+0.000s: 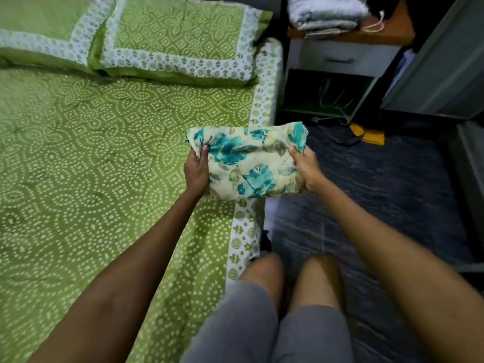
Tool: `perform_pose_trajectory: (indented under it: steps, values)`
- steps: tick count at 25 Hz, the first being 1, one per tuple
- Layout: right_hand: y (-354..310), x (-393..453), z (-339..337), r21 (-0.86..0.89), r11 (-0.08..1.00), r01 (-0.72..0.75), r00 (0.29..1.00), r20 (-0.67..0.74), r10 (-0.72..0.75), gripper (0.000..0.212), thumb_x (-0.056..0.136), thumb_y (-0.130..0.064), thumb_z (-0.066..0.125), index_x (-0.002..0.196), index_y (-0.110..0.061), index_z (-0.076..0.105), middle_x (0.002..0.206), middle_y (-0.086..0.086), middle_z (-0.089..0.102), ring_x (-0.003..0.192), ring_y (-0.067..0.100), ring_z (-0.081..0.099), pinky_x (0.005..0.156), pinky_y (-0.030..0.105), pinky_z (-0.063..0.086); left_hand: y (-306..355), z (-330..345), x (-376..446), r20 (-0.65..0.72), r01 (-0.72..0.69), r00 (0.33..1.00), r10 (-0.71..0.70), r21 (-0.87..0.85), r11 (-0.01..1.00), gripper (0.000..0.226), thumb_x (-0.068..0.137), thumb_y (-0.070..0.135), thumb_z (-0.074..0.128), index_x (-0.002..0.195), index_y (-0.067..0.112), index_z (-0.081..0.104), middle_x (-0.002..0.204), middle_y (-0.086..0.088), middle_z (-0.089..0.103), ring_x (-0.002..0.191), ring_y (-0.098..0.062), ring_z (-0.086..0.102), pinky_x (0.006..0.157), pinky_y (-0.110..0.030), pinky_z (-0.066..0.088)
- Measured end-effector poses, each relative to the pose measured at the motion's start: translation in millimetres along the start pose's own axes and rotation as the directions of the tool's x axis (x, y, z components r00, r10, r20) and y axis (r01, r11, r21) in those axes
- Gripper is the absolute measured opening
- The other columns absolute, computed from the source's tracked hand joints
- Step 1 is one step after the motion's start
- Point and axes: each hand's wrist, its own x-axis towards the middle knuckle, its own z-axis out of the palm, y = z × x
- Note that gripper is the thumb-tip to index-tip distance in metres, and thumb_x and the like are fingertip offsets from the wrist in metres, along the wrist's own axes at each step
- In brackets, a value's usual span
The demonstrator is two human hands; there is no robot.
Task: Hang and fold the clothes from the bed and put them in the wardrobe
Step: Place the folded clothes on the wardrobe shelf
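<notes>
Holding a folded floral garment (pixel 251 163) above the edge of the green bed (pixel 104 153): left hand (pixel 196 171) grips its left end, right hand (pixel 305 167) its right end, thumbs on top. Remaining fingers hidden beneath cloth. Wardrobe door (pixel 440 64) cut off at the frame's right edge; 2 pillows (pixel 146 35) blurred.

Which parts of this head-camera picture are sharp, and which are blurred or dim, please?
Head view: the folded floral cloth and both hands, left hand and right hand, look fairly sharp; the dark floor is streaked with motion blur; the bedside shelf is soft and dim; the wide lens bends the bed's edge.
</notes>
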Motion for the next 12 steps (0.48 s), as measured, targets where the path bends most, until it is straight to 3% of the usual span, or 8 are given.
perform_pose_trajectory:
  steps: [4, 6, 8, 9, 12]
  values:
    - [-78.5, -22.5, -65.8, -0.034, 0.999, -0.016, 0.999, -0.051, 0.015, 0.032, 0.098, -0.013, 0.046, 0.128, -0.002, 0.049, 0.117, 0.014, 0.059, 0.104, 0.025, 0.058, 0.05, 0.006, 0.046, 95.5, 23.4, -27.3, 0.068, 0.019, 0.997, -0.019, -0.005, 1.0, 0.027, 0.098, 0.032, 0.047, 0.072, 0.023, 0.044, 0.069, 0.006, 0.046, 0.07, -0.015, 0.049, 0.066, -0.032, 0.037]
    - [-128.8, -37.5, -99.0, -0.02, 1.0, -0.021, 0.997, -0.08, 0.02, 0.032, 0.099, -0.014, 0.046, 0.129, -0.003, 0.049, 0.12, 0.014, 0.059, 0.107, 0.027, 0.058, 0.061, 0.014, 0.051, 156.3, 30.5, -36.8, 0.115, 0.009, 0.993, -0.009, 0.001, 1.0, 0.026, 0.097, 0.034, 0.047, 0.077, 0.018, 0.049, 0.074, 0.002, 0.052, 0.08, -0.02, 0.054, 0.07, -0.034, 0.041]
    - [-177.4, -51.4, -130.1, -0.01, 1.0, -0.03, 0.994, -0.106, 0.028, 0.034, 0.099, -0.016, 0.046, 0.13, -0.004, 0.049, 0.125, 0.015, 0.058, 0.11, 0.03, 0.058, 0.077, 0.029, 0.051, 219.1, 36.6, -47.9, 0.167, -0.037, 0.985, 0.035, 0.007, 0.999, 0.029, 0.098, 0.035, 0.046, 0.097, 0.008, 0.057, 0.09, -0.008, 0.062, 0.089, -0.026, 0.059, 0.077, -0.037, 0.046]
    - [-199.3, -58.7, -145.5, -0.016, 0.999, -0.041, 0.991, -0.129, 0.039, 0.034, 0.099, -0.017, 0.047, 0.13, -0.004, 0.049, 0.125, 0.014, 0.058, 0.108, 0.029, 0.059, 0.078, 0.031, 0.051, 248.8, 40.2, -54.1, 0.182, -0.066, 0.981, 0.062, 0.02, 0.998, 0.033, 0.098, 0.034, 0.046, 0.106, 0.005, 0.058, 0.099, -0.012, 0.064, 0.094, -0.026, 0.06, 0.079, -0.036, 0.047]
    - [-249.1, -72.0, -185.8, 0.005, 0.999, -0.036, 0.985, -0.166, 0.037, 0.032, 0.099, -0.017, 0.046, 0.128, -0.004, 0.051, 0.12, 0.014, 0.059, 0.097, 0.023, 0.059, 0.064, 0.022, 0.052, 313.8, 57.3, -60.6, 0.232, -0.17, 0.96, 0.157, 0.038, 0.985, 0.036, 0.098, 0.03, 0.046, 0.116, 0.0, 0.056, 0.109, -0.017, 0.063, 0.1, -0.027, 0.059, 0.078, -0.033, 0.044]
